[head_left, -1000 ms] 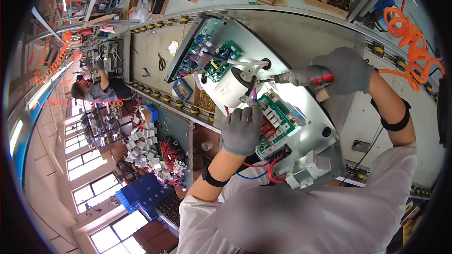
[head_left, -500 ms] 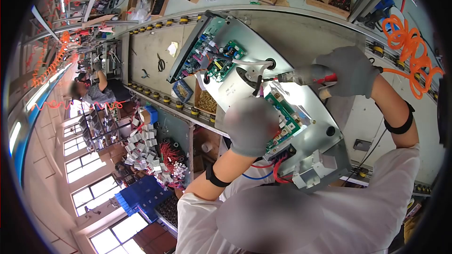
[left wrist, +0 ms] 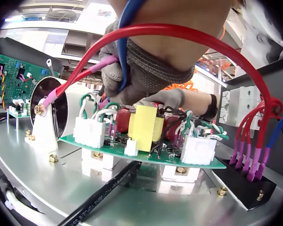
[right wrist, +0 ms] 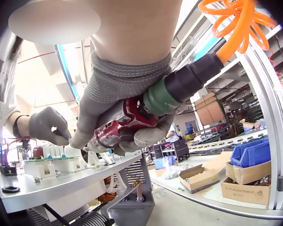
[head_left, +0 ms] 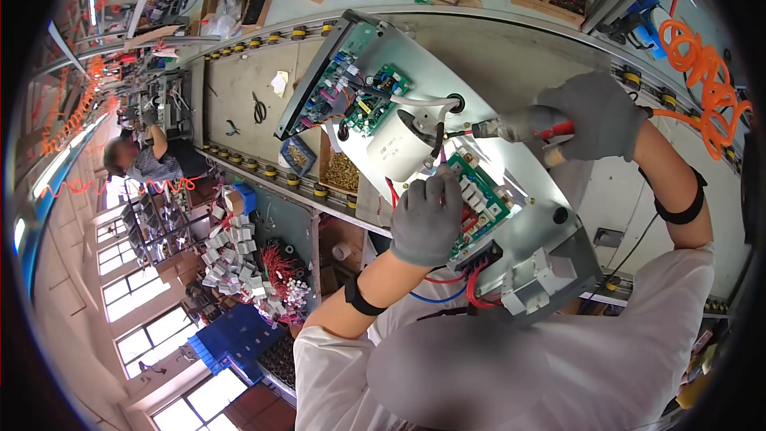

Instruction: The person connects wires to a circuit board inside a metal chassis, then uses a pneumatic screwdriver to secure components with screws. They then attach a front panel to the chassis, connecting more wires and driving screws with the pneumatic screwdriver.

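My gloved left hand (head_left: 431, 219) pinches a cable end with a purple sleeve (left wrist: 104, 63) beside the white cylindrical capacitor (head_left: 391, 150). Under that hand lies a green circuit board (left wrist: 188, 161) with a yellow transformer (left wrist: 144, 127). In my gloved right hand (head_left: 594, 116) I grip a red and grey air screwdriver (right wrist: 115, 128), its body lying nearly level. Its bit points left at the capacitor's terminal end, close to a black-sleeved cable (head_left: 439, 137). All these parts sit on a metal chassis (head_left: 427, 60).
An orange coiled hose (head_left: 694, 64) runs to the screwdriver. Beside the chassis are a box of brass screws (head_left: 341, 169) and a blue bin (head_left: 297, 156). Roller rails (head_left: 279, 178) border the bench. Pliers (head_left: 258, 108) lie to the left. Another person (head_left: 155, 156) works farther off.
My left hand shifted up and right over the board, then drew back slightly, its fingertips at the purple sleeve. The screwdriver keeps nearly the same place, its bit at the terminal end.
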`<action>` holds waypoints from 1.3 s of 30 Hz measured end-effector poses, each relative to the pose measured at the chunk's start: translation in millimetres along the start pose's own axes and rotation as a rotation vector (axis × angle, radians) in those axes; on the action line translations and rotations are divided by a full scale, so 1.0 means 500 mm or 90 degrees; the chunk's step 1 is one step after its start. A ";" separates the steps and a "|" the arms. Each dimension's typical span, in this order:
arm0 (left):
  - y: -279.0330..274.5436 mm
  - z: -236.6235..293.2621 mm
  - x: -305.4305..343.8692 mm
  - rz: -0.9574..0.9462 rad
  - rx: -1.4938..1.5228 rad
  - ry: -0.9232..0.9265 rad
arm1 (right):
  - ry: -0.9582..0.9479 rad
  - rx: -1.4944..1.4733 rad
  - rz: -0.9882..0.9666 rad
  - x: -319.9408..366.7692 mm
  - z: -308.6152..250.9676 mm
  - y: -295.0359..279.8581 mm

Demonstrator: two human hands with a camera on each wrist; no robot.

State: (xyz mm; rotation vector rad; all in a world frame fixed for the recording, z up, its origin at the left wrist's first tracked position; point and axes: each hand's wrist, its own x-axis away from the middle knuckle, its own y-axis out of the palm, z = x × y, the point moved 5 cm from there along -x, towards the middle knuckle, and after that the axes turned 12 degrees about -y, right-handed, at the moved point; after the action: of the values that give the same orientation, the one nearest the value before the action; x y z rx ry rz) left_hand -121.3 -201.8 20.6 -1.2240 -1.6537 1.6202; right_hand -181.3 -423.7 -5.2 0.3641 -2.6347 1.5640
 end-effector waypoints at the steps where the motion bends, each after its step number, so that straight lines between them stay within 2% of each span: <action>1: -0.004 0.002 -0.001 0.010 0.005 0.016 | 0.014 0.015 -0.040 -0.001 -0.002 -0.002; 5: -0.007 0.005 -0.002 -0.003 0.003 0.021 | 0.021 0.032 -0.064 -0.002 -0.007 -0.004; 8: -0.012 0.008 -0.004 0.018 0.004 0.018 | 0.008 0.046 -0.018 -0.008 -0.007 0.000; 10: -0.005 0.004 -0.004 -0.086 0.037 -0.058 | 0.016 0.041 0.019 -0.018 -0.007 -0.004; 14: -0.007 0.019 -0.007 -0.129 0.079 -0.106 | 0.030 0.079 0.031 -0.046 0.027 -0.004; 16: 0.007 0.030 0.007 -0.127 0.069 -0.136 | -0.029 0.094 0.053 -0.061 0.034 -0.001; 17: 0.017 0.034 0.017 -0.222 0.116 -0.180 | -0.031 0.096 0.051 -0.069 0.038 0.002; 20: 0.017 0.039 0.013 -0.215 0.125 -0.207 | -0.031 0.087 0.032 -0.089 0.051 0.002; 26: 0.006 0.063 0.015 -0.211 0.125 -0.251 | -0.118 0.156 0.073 -0.111 0.065 -0.009; 27: 0.004 0.066 0.013 -0.103 0.050 -0.200 | -0.117 0.172 0.071 -0.113 0.064 -0.013; 28: 0.008 0.068 0.017 -0.101 0.054 -0.198 | -0.115 0.188 0.070 -0.115 0.064 -0.016; 34: -0.011 0.064 0.026 -0.112 0.090 -0.245 | -0.174 0.235 0.121 -0.120 0.049 -0.035; 36: -0.023 0.065 0.026 -0.222 0.226 -0.262 | -0.176 0.246 0.111 -0.122 0.047 -0.038; 39: -0.032 0.068 0.019 -0.232 0.299 -0.275 | -0.181 0.284 0.107 -0.131 0.044 -0.047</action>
State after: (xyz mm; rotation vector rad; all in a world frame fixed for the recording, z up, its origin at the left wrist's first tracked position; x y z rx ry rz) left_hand -158.8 -208.6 28.6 -0.3340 -1.4891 1.9600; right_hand -110.9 -442.3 -6.8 0.4192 -2.5390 2.3195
